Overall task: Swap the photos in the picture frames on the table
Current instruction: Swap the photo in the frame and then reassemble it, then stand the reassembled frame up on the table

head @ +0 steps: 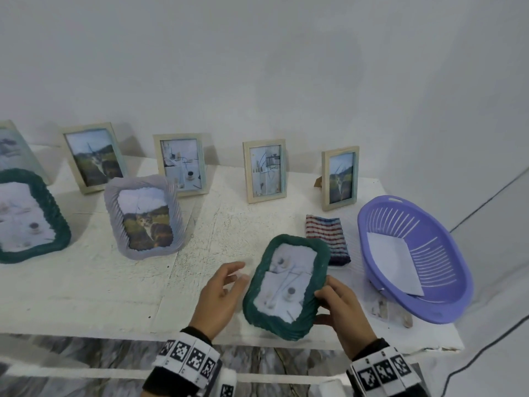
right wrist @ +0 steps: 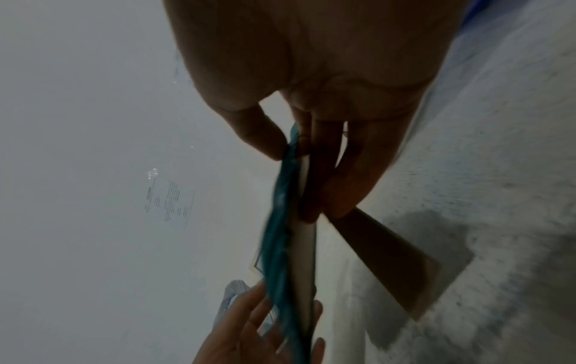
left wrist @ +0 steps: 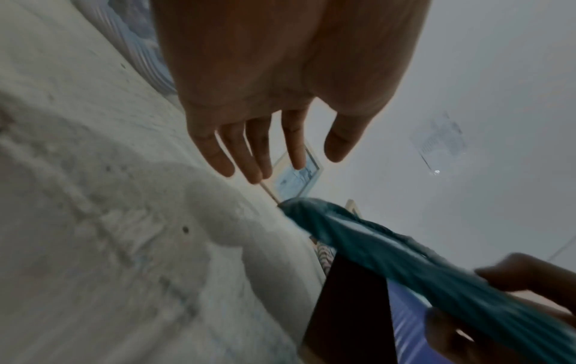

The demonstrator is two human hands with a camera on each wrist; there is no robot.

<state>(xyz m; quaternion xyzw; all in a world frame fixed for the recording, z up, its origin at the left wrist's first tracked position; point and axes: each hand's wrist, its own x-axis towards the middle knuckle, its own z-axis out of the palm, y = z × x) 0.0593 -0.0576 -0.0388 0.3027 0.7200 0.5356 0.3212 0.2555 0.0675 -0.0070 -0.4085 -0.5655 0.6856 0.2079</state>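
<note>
A small dark green ruffled frame [head: 286, 285] with a pale still-life photo is lifted above the table's front edge. My right hand [head: 337, 305] pinches its right rim, thumb on the front, fingers behind [right wrist: 330, 177]. Its dark back stand [right wrist: 389, 258] hangs open. My left hand [head: 226, 287] hovers just left of the frame with fingers spread and relaxed [left wrist: 258, 152], holding nothing. The frame's green edge [left wrist: 389, 256] runs diagonally in the left wrist view. A grey ruffled frame [head: 144, 217] with a cat photo and a larger green frame [head: 27, 217] stand to the left.
Several pale wooden frames stand along the wall, among them one [head: 264, 170] behind my hands. A striped folded cloth [head: 327, 236] lies right of the held frame. A purple plastic basket [head: 415, 256] holding a white sheet sits at the table's right end. The white table [head: 100, 287] is rough-surfaced.
</note>
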